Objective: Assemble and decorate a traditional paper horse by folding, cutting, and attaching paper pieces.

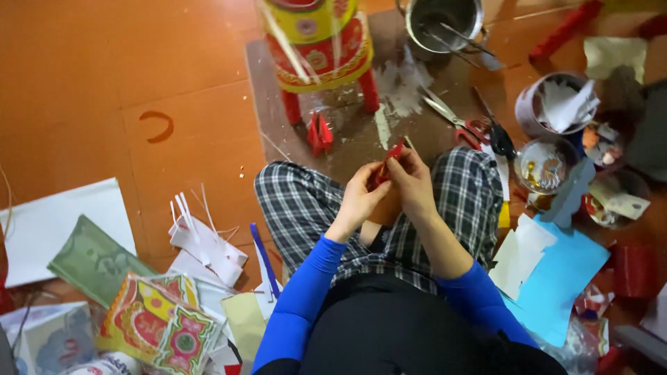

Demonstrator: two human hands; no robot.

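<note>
scissors (pixel 455 119) lie right of the paper lantern (pixel 321 43); metal pot (pixel 445 19) sits behind them.

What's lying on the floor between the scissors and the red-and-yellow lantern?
In the head view, only white paper scraps on the brown board lie between the scissors and lantern.

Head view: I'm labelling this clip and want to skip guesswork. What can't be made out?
- Red paper piece: mostly covered by left hand and right hand; shape unclear.
- Decorated paper structure: top cut off by the frame edge.
- Metal pot: rim cut off; contents blurred.

Shiny metal pot (pixel 445 21), seemingly paper red piece (pixel 386 163)
</note>
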